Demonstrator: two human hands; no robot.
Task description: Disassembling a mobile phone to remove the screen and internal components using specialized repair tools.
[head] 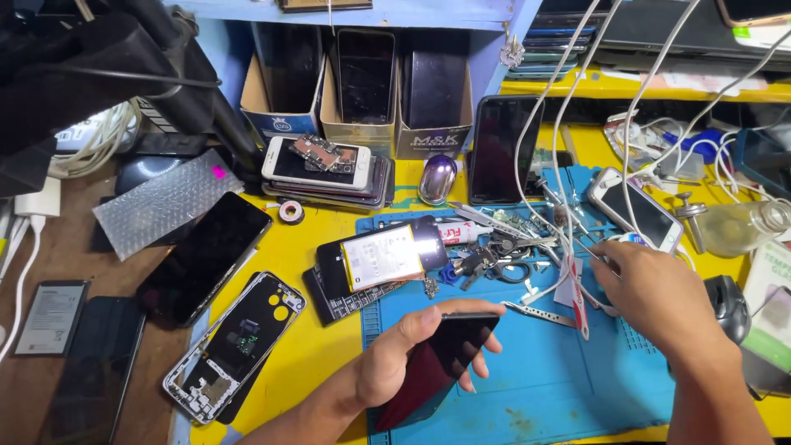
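Note:
My left hand (404, 350) holds a dark phone (441, 363) face up over the blue work mat (544, 379), thumb along its top edge. My right hand (651, 292) reaches into a clutter of white cables (568, 165) and small tools at the mat's upper right, its fingers pinched on a thin metal tool or cable end; which one, I cannot tell. Metal tweezers (540, 313) lie on the mat between my two hands. A phone with a battery on its back (383, 259) rests just beyond my left hand.
An opened phone frame (235, 346) and a black phone (202, 255) lie on the yellow table at left. A stack of phones (325, 169) sits before cardboard boxes (354, 91). A white phone (634, 210), glass bottle (737, 227) and upright dark phone (498, 148) stand at right.

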